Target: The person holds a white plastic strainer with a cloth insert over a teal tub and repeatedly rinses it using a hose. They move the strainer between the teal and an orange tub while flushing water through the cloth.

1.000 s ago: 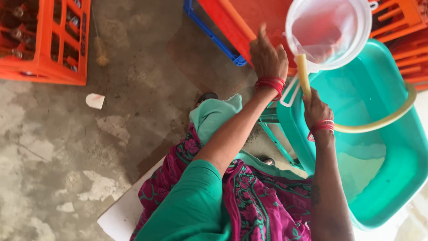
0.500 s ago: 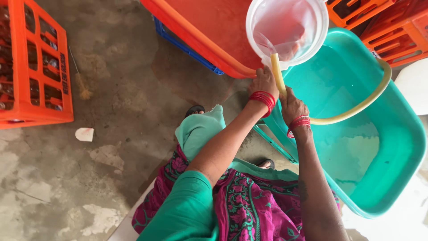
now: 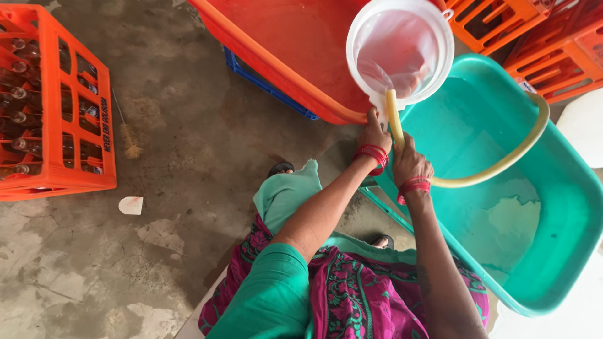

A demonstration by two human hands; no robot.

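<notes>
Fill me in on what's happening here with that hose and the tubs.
A seated person holds a yellowish hose with both hands: the left hand at the edge of the orange tub, the right hand just below on the hose. The hose end points up into a white bucket of cloudy liquid and loops back across the teal tub, which holds shallow water. An orange crate of bottles stands to the left on the concrete floor.

My hands grip the hose (image 3: 394, 122) side by side, below the bucket (image 3: 400, 50). The tub (image 3: 553, 207) sits right; a bottle crate (image 3: 53, 103) stands far left on the floor (image 3: 176, 188).
</notes>
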